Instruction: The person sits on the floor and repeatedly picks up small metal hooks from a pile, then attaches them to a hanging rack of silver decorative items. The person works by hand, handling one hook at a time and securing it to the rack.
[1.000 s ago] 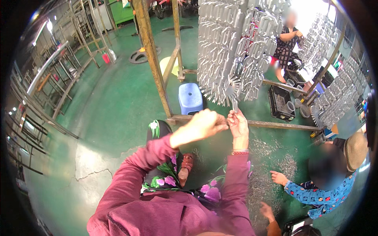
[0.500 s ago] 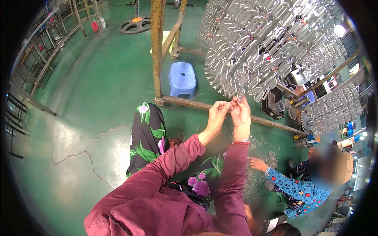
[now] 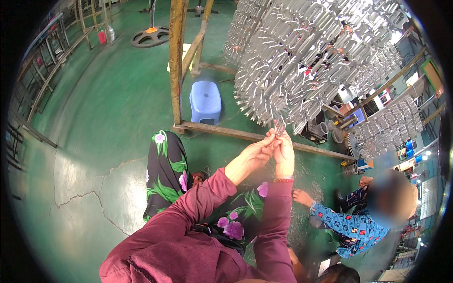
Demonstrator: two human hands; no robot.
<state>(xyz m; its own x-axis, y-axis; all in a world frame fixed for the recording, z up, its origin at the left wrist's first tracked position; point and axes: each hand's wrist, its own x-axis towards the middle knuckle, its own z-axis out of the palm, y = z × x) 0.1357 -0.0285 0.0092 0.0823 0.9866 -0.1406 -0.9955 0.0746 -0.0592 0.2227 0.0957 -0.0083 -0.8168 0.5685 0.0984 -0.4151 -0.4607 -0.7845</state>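
Both my hands meet just under the lower end of a large hanging cluster of silver slotted metal pieces (image 3: pixel 292 61). My right hand (image 3: pixel 284 154) is closed on a small flat metal piece (image 3: pixel 280 127) at the bottom of the cluster, held between thumb and fingers. Pressed up against it from the left, my left hand (image 3: pixel 254 154) has thumb and fingertips pinched together. Whatever lies in that pinch is too small to make out.
A rusty frame post (image 3: pixel 176 66) and low bar (image 3: pixel 226 132) stand beyond my knees, with a blue plastic stool (image 3: pixel 205 103) behind. More metal strings (image 3: pixel 389 127) hang at the right. A co-worker in a blue patterned top (image 3: pixel 351 225) crouches close on my right, one hand (image 3: pixel 303 198) reaching out.
The view has shifted slightly, so the surroundings sit further left. My left hand has come in closer against my right, overlapping its fingers at the metal piece.
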